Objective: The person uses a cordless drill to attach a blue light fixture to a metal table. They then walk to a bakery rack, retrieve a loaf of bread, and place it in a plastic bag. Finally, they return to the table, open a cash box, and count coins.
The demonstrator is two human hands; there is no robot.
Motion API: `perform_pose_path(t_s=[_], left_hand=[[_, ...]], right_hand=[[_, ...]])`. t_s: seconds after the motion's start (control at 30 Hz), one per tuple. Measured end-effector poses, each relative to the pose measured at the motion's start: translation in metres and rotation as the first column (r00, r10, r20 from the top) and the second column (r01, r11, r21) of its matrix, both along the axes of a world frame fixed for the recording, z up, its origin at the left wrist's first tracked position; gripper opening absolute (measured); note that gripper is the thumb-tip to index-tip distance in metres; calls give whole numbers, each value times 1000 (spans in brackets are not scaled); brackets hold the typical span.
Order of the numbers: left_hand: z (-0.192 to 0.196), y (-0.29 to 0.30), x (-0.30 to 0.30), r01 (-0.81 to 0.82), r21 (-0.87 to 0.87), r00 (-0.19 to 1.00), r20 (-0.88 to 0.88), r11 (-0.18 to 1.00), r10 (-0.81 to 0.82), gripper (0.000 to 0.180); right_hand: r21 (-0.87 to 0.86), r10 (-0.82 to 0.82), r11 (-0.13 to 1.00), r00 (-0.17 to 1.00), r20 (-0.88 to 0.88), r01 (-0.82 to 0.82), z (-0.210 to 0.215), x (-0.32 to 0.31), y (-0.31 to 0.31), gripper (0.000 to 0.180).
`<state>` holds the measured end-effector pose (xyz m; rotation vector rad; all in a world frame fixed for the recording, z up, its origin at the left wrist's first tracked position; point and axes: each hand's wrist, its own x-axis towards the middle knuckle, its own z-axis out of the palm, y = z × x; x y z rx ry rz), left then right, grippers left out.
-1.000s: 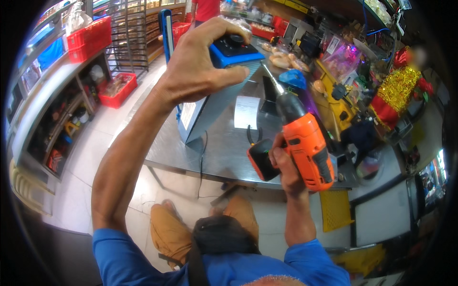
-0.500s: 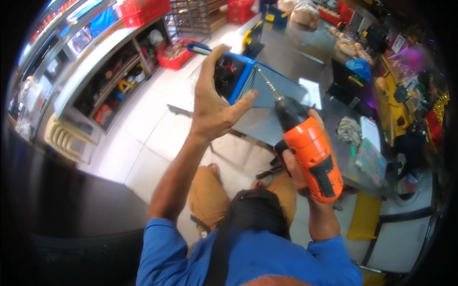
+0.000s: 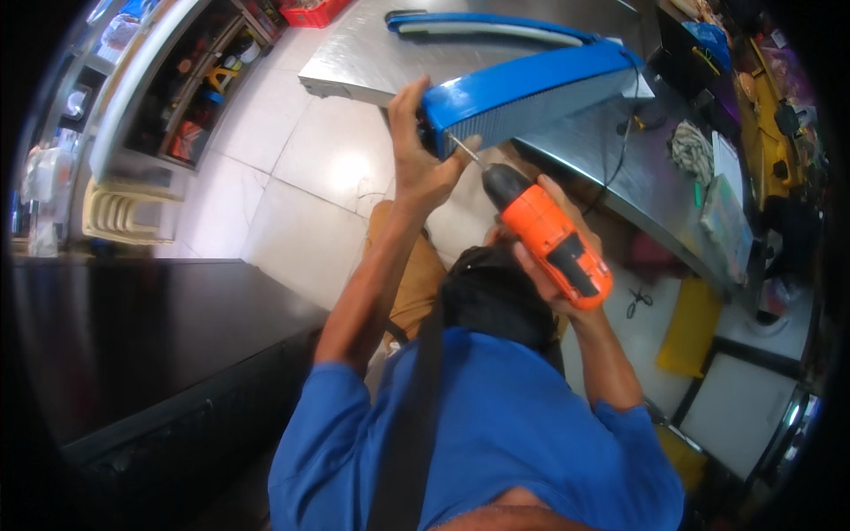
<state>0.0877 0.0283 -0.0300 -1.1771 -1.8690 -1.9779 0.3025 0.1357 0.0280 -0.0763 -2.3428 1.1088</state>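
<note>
A long blue box-shaped device (image 3: 527, 81) with a ribbed grey side and a curved carrying handle (image 3: 496, 25) reaches from the steel table toward me. My left hand (image 3: 423, 173) grips its near end, thumb and fingers on opposite sides of the corner. In my right hand (image 3: 540, 273) is an orange and black cordless drill (image 3: 542, 221), pointed up and left. Its long thin bit (image 3: 467, 152) meets the near lower corner of the device, beside my left thumb. Whether the tip sits in a screw is too small to tell.
The steel table (image 3: 372, 49) carries a bundled grey cloth (image 3: 691, 149) and a black box (image 3: 686, 57) at the right. A thin dark cable (image 3: 624, 146) hangs over its edge. Scissors (image 3: 637, 303) lie low on the right; a dark flat surface (image 3: 168, 327) stands left, near a cream plastic stool (image 3: 128, 212).
The device has turned, so its long blue side and handle now show instead of its end face. The drill bit has come to the near corner. My view has shifted too.
</note>
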Motion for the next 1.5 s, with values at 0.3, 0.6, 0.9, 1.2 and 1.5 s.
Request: perform_pose_path(t_s=[0.3,0.6,0.9,1.2,1.5], left_hand=[[8,0,-7,130,-348,966,-167,929,-198,82],[48,72,-66,461,-575,886,340,676,-315,113],[56,84,-50,350,-748,930,207,564,-302,115],[70,86,-39,210,-856,968,113,472,-226,104],[66,85,-41,222,-853,962,112,473,-249,107]], right_hand=[[-838,37,537,990,136,95,-34,33,4,39],[-998,150,-59,989,2,11,-17,31,24,43],[-982,151,-161,986,77,101,-8,37,13,40],[-865,267,477,913,309,153,-17,38,33,22],[-374,40,927,981,190,35,-18,25,38,66]])
